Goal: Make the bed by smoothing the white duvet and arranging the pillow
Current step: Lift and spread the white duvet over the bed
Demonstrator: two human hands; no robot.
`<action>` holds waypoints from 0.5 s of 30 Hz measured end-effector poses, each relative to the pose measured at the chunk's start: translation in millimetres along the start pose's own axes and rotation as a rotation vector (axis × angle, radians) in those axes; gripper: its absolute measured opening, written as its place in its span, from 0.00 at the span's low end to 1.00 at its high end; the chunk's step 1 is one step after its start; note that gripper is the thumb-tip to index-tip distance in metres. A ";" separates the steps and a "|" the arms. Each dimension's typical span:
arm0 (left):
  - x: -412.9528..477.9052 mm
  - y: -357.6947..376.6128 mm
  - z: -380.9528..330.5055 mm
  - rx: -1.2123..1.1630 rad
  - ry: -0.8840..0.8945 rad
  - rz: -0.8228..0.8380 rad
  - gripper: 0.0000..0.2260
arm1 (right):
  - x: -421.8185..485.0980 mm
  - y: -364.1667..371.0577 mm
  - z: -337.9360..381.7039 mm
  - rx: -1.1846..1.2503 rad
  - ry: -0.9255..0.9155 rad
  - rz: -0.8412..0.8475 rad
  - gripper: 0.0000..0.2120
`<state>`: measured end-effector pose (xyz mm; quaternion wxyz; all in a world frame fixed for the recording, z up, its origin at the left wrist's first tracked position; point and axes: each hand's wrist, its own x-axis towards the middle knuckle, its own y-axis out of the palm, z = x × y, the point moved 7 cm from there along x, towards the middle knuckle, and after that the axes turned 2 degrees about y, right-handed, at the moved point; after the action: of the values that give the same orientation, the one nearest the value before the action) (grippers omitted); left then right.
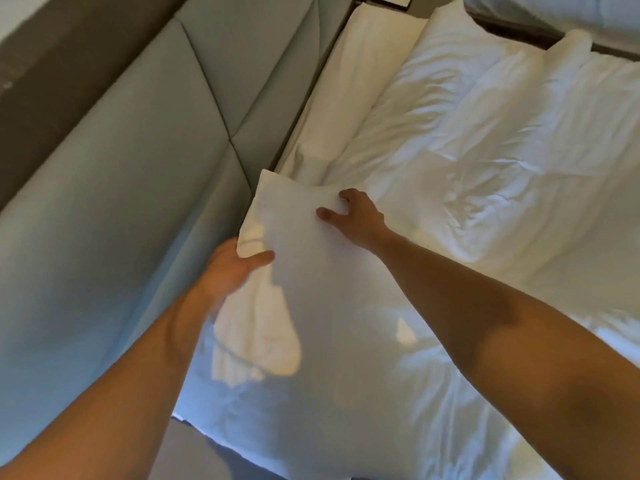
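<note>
Step in hand, by judgement: arranging of the large soft white pillow (329, 323), not the smoothing. Fills centre and lower centre of frame, top corner pointing at the seam betw. bed and headboard. Lifted or half-resting on the bed, cannot tell which; lower end out of frame.

Left grip (228, 271), centre-left of frame, somewhat blurred: pinching the pillow's left edge just under the top corner, thumb on the front of the fabric, other fingers hidden behind. Right grip (358, 216), centre of frame: curled on the pillow's upper right edge, thumb pressed on the face, fingertips dug into the fabric close to the duvet.

White crumpled duvet (485, 140): right half of frame, full of folds and wrinkles, so smoothing prob. not finished there.

Next move, as a guess only: to bring the pillow up-left to the head end, to set it flat and square against the grey-blue padded headboard (121, 168), then to let go w/ both grips and pat out. Calls for an even pull on both sides, because of sagging soft filling and bunching cover at the left edge.

Around: long white cushion-like strip (363, 81) along the headboard, upper centre; pillow or folded bedding, cannot tell. Occupies the likely place for the pillow, so maybe to be shifted or stacked upon. Bunched duvet edge just above the pillow's top corner, also in the way. More white linen (554, 8) in upper right corner, beyond a dark gap. Brown wall band (52, 64) at upper left.
</note>
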<state>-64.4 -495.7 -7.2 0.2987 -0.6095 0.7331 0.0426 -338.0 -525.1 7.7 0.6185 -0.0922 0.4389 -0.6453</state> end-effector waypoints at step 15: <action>12.9 34.7 -48.6 -0.088 0.002 0.285 0.22 | -19.3 -52.6 9.6 0.535 -0.147 0.191 0.09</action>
<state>-116.1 -518.8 15.7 0.2621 -0.5118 0.8099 0.1161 -365.2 -520.4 57.4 0.7090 0.0693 0.2136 -0.6685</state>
